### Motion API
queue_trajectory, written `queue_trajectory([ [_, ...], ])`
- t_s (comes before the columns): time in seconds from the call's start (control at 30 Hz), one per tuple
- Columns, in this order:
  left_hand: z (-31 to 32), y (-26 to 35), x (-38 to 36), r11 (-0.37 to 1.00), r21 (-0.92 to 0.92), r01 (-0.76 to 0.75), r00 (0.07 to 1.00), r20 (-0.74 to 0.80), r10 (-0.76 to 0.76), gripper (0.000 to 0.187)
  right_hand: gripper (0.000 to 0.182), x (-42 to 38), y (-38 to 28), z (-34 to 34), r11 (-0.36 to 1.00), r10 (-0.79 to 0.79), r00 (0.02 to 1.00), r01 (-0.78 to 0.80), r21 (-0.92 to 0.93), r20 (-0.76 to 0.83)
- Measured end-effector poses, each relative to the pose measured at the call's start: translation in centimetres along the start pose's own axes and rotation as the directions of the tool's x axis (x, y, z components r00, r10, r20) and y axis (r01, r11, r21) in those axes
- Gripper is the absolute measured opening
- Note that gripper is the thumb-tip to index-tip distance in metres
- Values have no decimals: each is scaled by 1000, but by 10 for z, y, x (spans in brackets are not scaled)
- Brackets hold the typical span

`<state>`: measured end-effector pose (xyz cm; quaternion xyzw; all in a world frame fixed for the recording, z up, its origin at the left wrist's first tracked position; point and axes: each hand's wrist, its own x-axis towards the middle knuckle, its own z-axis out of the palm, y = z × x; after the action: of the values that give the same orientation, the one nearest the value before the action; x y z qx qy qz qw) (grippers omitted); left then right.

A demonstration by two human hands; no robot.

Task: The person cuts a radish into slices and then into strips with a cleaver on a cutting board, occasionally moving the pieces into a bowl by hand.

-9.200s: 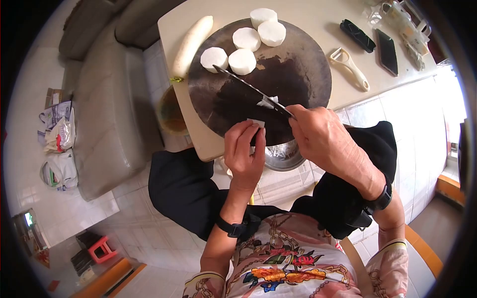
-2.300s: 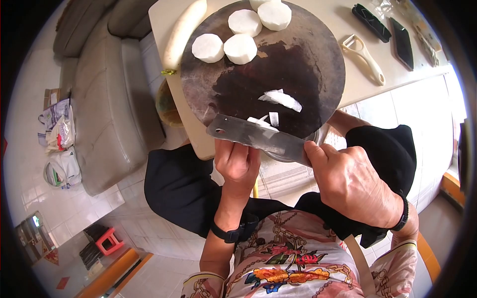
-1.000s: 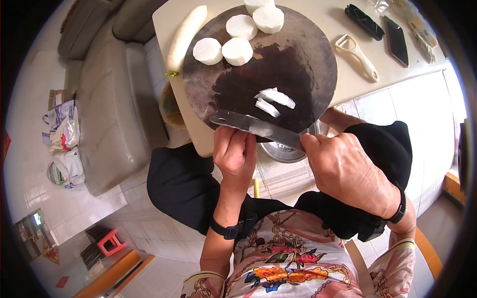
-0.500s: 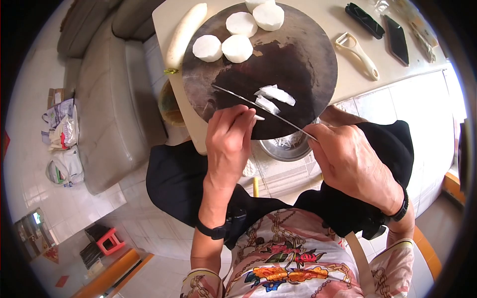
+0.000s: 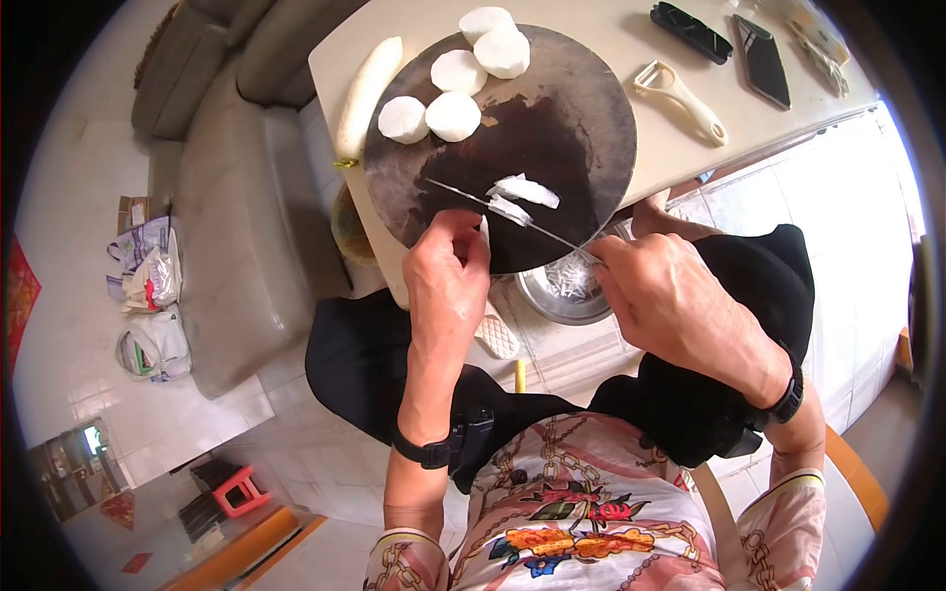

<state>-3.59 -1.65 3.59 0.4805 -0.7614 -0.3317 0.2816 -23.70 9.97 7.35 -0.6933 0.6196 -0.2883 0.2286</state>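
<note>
A knife [image 5: 532,226] lies slantwise over the near part of the round dark cutting board [image 5: 591,108], its handle closed in my right hand [image 5: 680,305]. On the knife's near side, my left hand [image 5: 448,271] pinches a small white piece [image 5: 484,230] at the board's edge. Just beyond the blade are cut white strips [image 5: 527,190]. Several thick white radish rounds [image 5: 453,117] sit on the board's far left part. A whole white radish [image 5: 370,94] lies left of the board on the table [image 5: 443,15].
Right of the board are a peeler [image 5: 680,100], a black case [image 5: 691,32] and a phone [image 5: 762,61]. A metal bowl [image 5: 567,310] with white shreds stands below the board's near edge. A grey sofa [image 5: 232,227] is at the left, with bags [image 5: 148,266] beyond it.
The view has shifted, so the board and table appear further left and slightly lower. My left fingers have turned, and the pinched piece now points upward. The knife stays in my right hand.
</note>
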Motion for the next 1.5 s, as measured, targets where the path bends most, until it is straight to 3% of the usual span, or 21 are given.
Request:
queue_trajectory([
  [0.07, -1, -4, 0, 999, 13, -34, 999, -21, 34, 16, 8, -2, 2, 0, 1000, -4, 1000, 4, -7, 0],
  [0.13, -4, -6, -2, 990, -72, 125, 992, -26, -127, 15, 7, -5, 3, -1, 1000, -9, 1000, 9, -16, 12],
  [0.17, -6, -5, -1, 990, -69, 123, 992, -27, -125, 15, 7, -5, 3, -3, 1000, 0, 1000, 0, -26, 27],
  [0.27, -12, -4, -2, 983, 101, 154, 988, 17, -156, 16, 8, -6, 3, -3, 1000, 3, 999, -2, -31, 36],
  [0.37, -14, -12, -8, 993, 69, 98, 995, 5, -99, 16, 8, -7, 4, -2, 1000, 0, 1000, 1, -25, 20],
  [0.43, -16, -13, -12, 993, 11, -122, 992, 19, 121, 20, 8, -8, 4, -1, 1000, 1, 1000, -1, -22, 12],
  [0.47, -16, -17, -11, 993, 12, -121, 992, 22, 121, 20, 7, -8, 4, -1, 1000, 5, 1000, -5, 10, 22],
  [0.53, -14, -28, -8, 865, 199, -460, 885, 20, 466, 23, 7, -7, 2, -1, 999, 6, 999, -8, 46, 36],
  [0.6, -7, -33, -7, 856, 224, -465, 879, -2, 478, 23, 17, -7, -1, -3, 997, 63, 995, -65, 27, 82],
  [0.7, 7, -31, -8, 855, 244, -458, 871, -66, 486, 22, 21, -7, 0, -1, 999, 24, 997, -26, 37, 67],
  [0.8, 14, -31, -11, 841, 281, -462, 850, -132, 510, 23, 11, -8, 0, 1, 997, -64, 998, 64, 44, 9],
  [0.87, 15, -30, -15, 845, 303, -440, 842, -189, 506, 22, 14, -8, -2, -1, 997, -70, 997, 68, 39, 30],
  [1.2, 10, -38, -17, 763, 356, -539, 796, -79, 600, 26, 38, -10, -12, 0, 996, -72, 980, 82, -47, 184],
  [1.5, 9, -44, -17, 744, 366, -559, 781, -68, 620, 27, 56, -9, -16, 0, 988, -85, 965, 114, -107, 248],
])
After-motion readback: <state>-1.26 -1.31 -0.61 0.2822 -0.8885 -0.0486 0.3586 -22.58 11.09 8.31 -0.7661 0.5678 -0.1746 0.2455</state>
